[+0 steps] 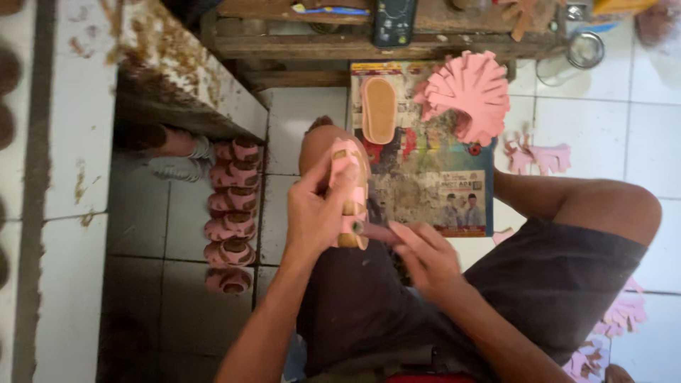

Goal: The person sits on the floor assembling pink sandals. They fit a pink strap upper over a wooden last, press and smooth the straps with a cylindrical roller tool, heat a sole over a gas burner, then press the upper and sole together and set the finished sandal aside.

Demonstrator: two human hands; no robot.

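One small pink sandal [351, 195] sits at the centre of the frame, its long axis running up and down — the left hand [319, 213] wraps it from the left, grip closed around its side. Just right and below, the right hand [425, 255] pinches a thin tool [376, 232] against its lower end. Six finished pink sandals [230, 213] line the floor [142, 284] at left; one tan sole [379, 110] lies on printed paper [425, 184], beside one fan of pink cut pieces [469, 92].

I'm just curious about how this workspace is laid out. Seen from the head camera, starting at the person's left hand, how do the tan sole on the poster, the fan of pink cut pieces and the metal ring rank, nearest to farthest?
From the left hand:
1. Tan sole, just above, on the poster.
2. Pink fan of pieces, upper right.
3. Metal ring, far upper right.
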